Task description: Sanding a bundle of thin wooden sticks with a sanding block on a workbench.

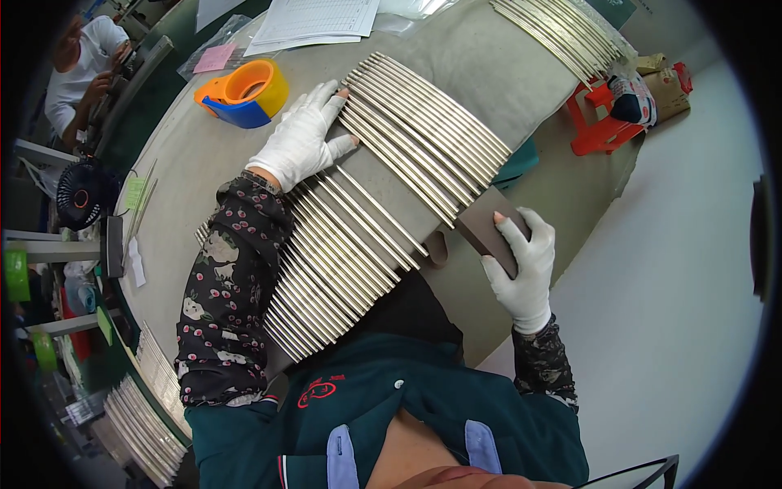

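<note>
Two groups of slim shiny metal rods lie side by side on the grey table: a far group (423, 134) and a near group (334, 269). My left hand (301, 134), in a white glove with bare fingertips, is open. Its index finger and thumb are spread at the left ends of the far group. In my gloved right hand (525, 269) is a brown rectangular block (489, 232), gripped between thumb and fingers. The block sits against or very close to the right ends of the far rods; contact is unclear.
An orange, yellow and blue tape dispenser (244, 92) stands beyond my left hand, near printed sheets (314, 20). More rods (562, 37) lie at the far right. A red stool (599, 126) holds bags beyond the table edge. A person (85, 69) sits at far left near a black fan (81, 194).
</note>
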Demonstrator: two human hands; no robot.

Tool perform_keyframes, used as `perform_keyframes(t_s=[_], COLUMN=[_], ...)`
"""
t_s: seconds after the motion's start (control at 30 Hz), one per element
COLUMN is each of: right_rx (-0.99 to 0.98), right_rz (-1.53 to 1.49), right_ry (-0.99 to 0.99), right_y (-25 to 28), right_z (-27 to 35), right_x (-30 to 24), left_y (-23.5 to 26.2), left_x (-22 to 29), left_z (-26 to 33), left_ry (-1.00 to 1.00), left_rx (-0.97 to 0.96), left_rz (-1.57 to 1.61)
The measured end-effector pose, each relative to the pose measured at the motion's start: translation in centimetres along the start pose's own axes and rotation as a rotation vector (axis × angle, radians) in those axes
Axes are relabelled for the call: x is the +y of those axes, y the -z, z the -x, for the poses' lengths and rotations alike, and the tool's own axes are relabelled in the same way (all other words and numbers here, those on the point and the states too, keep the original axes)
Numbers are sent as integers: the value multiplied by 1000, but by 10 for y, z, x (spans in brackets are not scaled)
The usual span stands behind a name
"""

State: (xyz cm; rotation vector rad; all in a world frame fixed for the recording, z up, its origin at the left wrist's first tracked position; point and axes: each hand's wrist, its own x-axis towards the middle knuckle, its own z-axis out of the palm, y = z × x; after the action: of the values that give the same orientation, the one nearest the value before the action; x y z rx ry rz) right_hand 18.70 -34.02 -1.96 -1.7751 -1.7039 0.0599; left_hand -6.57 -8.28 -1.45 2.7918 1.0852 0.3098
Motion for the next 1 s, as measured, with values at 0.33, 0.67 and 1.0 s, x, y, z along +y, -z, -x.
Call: perform_keyframes(t_s=[0.33, 0.67, 1.0], right_rx=[4, -4, 39], right_rz=[25, 32, 80], right_ry=[-36, -96, -132], right_y=[8, 12, 13], right_z=[3, 21, 6], right_x=[6, 25, 25], left_y=[12, 20, 0], left_x=[27, 89, 106], left_z=[12, 93, 60], left_ry=[-178, -465, -422], left_rx=[-132, -277, -116], left_rz=[-143, 53, 150])
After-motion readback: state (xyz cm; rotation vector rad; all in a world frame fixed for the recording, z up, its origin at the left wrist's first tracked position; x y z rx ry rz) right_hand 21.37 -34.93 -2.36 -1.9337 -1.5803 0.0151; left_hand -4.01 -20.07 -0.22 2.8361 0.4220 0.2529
